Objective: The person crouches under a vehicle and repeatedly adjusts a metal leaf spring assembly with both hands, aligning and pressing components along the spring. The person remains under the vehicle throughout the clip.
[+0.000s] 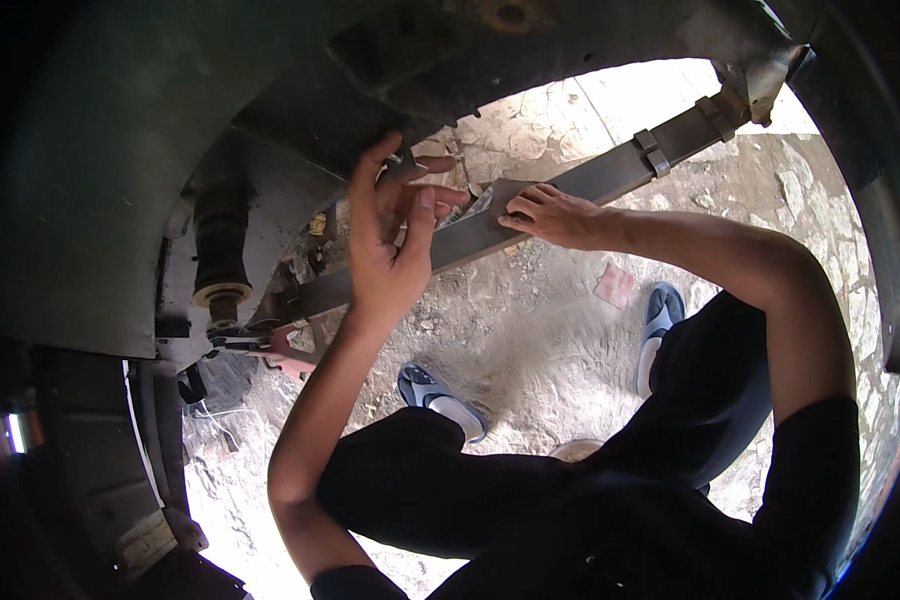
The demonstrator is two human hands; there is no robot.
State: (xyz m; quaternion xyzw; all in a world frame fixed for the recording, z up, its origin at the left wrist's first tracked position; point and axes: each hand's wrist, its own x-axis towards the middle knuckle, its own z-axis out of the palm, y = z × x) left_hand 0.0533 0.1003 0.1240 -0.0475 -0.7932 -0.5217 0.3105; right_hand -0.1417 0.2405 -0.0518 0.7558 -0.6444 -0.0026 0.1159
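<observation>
My left hand (395, 240) is raised under the dark metal body, fingers apart and bent beside its lower edge; whether the fingertips touch a small shiny fitting there is unclear. My right hand (550, 215) has its fingers curled over a long grey steel bar (635, 165) that slants up to the right, at a flat grey piece on it. Two clamps (653, 152) band the bar's upper right part. At the left, a black cylindrical part (220, 240) hangs above a bolted joint (240, 340).
The dark curved body (90, 200) arches overhead and down both sides. My dark-trousered knees and sandalled feet (440, 400) are over dusty, cracked paved ground (520, 360). A pinkish scrap (613, 285) lies near my right foot. A dark panel (80, 450) stands at lower left.
</observation>
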